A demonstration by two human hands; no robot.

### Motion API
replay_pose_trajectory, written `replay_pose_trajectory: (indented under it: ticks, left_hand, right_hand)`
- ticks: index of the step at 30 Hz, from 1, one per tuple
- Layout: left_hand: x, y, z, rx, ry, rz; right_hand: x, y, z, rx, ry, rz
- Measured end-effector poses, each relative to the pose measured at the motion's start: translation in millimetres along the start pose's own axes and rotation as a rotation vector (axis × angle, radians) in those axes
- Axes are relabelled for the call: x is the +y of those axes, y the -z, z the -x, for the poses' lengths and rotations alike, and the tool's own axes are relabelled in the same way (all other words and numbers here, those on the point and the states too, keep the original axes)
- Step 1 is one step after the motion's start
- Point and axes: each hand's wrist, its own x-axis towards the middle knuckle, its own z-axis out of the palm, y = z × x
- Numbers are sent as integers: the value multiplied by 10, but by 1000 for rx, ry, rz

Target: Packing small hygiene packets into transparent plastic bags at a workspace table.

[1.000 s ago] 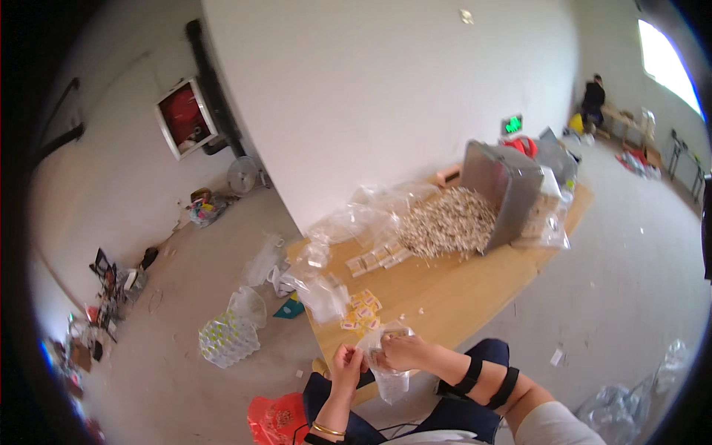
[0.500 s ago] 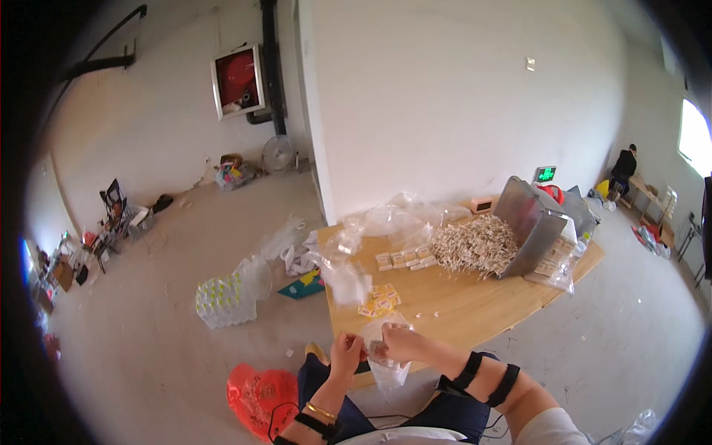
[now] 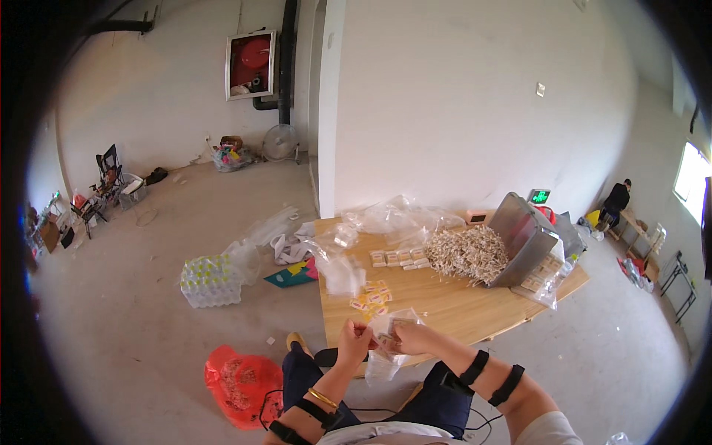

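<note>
At the table's near edge, a clear plastic bag (image 3: 381,366) hangs between my hands. My left hand (image 3: 357,341) is closed, its fingertips pinching the rim of the bag. My right hand (image 3: 412,337) is closed at the bag's mouth, its fingers curled down and partly hidden by the film. Something small and pale shows through the plastic beside those fingers, too unclear to name. Just beyond the hands lie scattered yellow-and-white cards (image 3: 372,298). Farther back, small white packs (image 3: 400,258) lie in a row next to a heap of short, thin pale sticks (image 3: 467,252).
A grey bin (image 3: 523,241) lies tipped beside the heap. Clear plastic bags (image 3: 345,274) cover the wooden table's (image 3: 445,304) left edge. On the floor are a red bag (image 3: 241,386) and a pack of bottles with green caps (image 3: 210,280). Another person (image 3: 617,199) is at the far right.
The whole view has shifted slightly. Both hands remain at the bag, which is tilted a little more between them, and the right fingers sit lower at its mouth.
</note>
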Motion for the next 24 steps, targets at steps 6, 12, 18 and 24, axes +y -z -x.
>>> replay_pose_trajectory:
  ticks: [6, 12, 18, 24]
  left_hand:
    - [-18, 5, -39, -60, -34, -55]
    - [24, 75, -76, -64, -116, -193]
    - [174, 231, -137, -16, -149, -323]
    - [869, -84, 210, -136, -917, -1313]
  right_hand:
    - [-95, 148, 93, -19, -149, 163]
    - [27, 61, 50, 312, -47, 149]
    - [227, 300, 380, 221, -331, -187]
    - [388, -62, 237, 345, -234, -368]
